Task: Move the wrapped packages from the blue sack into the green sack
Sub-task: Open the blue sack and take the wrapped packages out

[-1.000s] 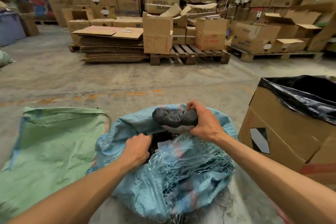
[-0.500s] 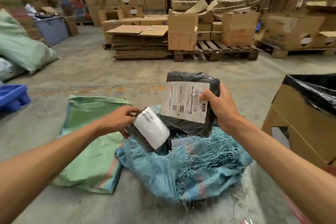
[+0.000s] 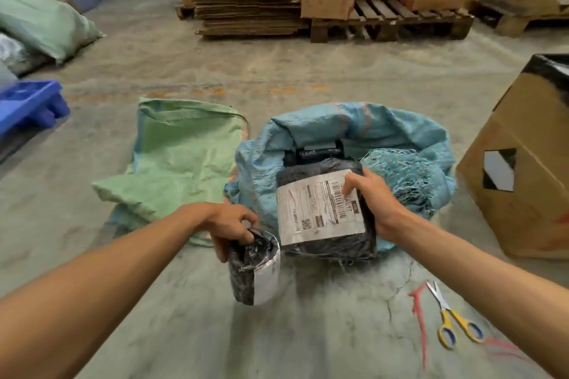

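Bare concrete floor [image 3: 308, 71] lies open in the middle and upper part of the frame, up to the pallet [image 3: 391, 20] and the flattened cardboard stack [image 3: 246, 0]. A cardboard box [image 3: 529, 169] walls the right side, scissors [image 3: 452, 317] lie lower right, and a blue crate [image 3: 27, 104] stands at the left edge.

Empty sack [image 3: 184, 160] lies left of the full sack [image 3: 400, 138]; scissors [image 3: 452, 320] near right, seemingly floor-flat.

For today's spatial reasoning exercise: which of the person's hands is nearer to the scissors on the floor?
Right. The right hand, gripping the large labelled package, is above the scissors and slightly to their left. The left hand, gripping the small package, is much farther left.
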Tool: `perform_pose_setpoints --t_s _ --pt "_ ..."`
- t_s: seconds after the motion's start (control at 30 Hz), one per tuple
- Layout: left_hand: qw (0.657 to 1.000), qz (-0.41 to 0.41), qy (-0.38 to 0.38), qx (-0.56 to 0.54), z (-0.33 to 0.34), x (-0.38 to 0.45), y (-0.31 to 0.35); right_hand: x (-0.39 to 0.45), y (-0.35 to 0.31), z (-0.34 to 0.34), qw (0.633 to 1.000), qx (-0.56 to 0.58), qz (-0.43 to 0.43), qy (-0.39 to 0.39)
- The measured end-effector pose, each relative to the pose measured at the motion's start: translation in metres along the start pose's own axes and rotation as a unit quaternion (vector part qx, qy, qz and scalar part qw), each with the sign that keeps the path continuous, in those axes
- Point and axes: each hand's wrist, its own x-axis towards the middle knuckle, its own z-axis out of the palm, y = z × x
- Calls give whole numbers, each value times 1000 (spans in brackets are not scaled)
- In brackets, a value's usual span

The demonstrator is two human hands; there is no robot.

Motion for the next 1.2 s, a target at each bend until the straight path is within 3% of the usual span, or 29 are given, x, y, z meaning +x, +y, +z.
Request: perform_pose_setpoints --t_s 0.1,0.3,0.43,0.6,0.67,0.77,0.9,0.97,1.03,1.1,1.2 --pt "999 -8 -25 20 22 7 -12 -18 29 -2 998 -2 42 40" --pt "995 72 51 35 47 26 -35 -70 73 5 988 -8 100 120" --pt "995 83 49 34 62 33 -28 -97 100 4 981 -21 154 118" --pt "997 70 28 -6 82 49 -26 -90 146 -18 961 -117 177 178" --pt "997 61 44 -19 89 52 -22 -89 156 -26 951 -194 171 167" --pt "998 36 47 -28 94 46 -18 -83 158 -44 902 -404 130 84" --pt "996 -9 61 59 83 34 -13 -69 144 -65 861 -504 73 9" --pt "980 26 141 137 75 36 -6 -56 129 -68 850 -521 -29 71" --pt "952 101 255 134 66 38 7 -36 105 -65 843 -499 -164 116" --pt "921 175 336 87 54 42 28 -11 73 -58 830 -482 -255 119" --pt "875 249 406 85 32 55 64 38 32 -44 790 -516 -316 103"
